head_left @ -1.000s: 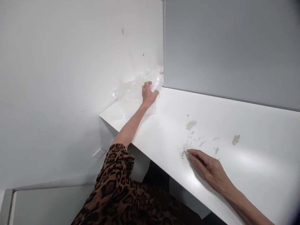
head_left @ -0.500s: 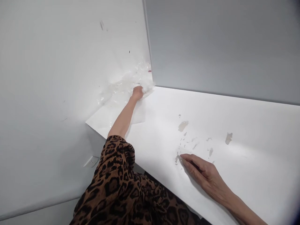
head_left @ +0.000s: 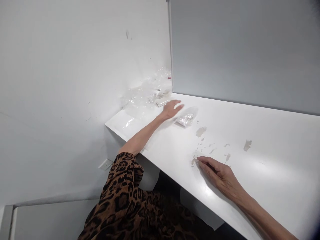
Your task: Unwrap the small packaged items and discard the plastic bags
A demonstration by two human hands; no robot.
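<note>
My left hand (head_left: pixel 172 109) is stretched over the far left part of the white table (head_left: pixel 282 166), fingers spread and holding nothing. Just right of its fingertips lies a clear plastic packet (head_left: pixel 186 117), crinkled and shiny, with something pale inside. Behind the hand is another small clear packet (head_left: pixel 163 97) with a white edge. Crumpled clear plastic bags (head_left: pixel 140 98) are heaped against the wall. My right hand (head_left: pixel 218 173) rests low over the table with thumb and forefinger pinched together beside worn marks; what they pinch, if anything, is too faint to make out.
A grey panel (head_left: pixel 245 50) rises along the table's back edge, and a white wall (head_left: pixel 62 83) stands on the left. Worn patches (head_left: pixel 200 132) mark the tabletop. A wall socket (head_left: pixel 106 164) sits below the table's left corner.
My left hand has come away from the plastic heap toward the right and opened. A clear packet now lies on the table beside it. My right hand keeps its pinch at the worn marks.
</note>
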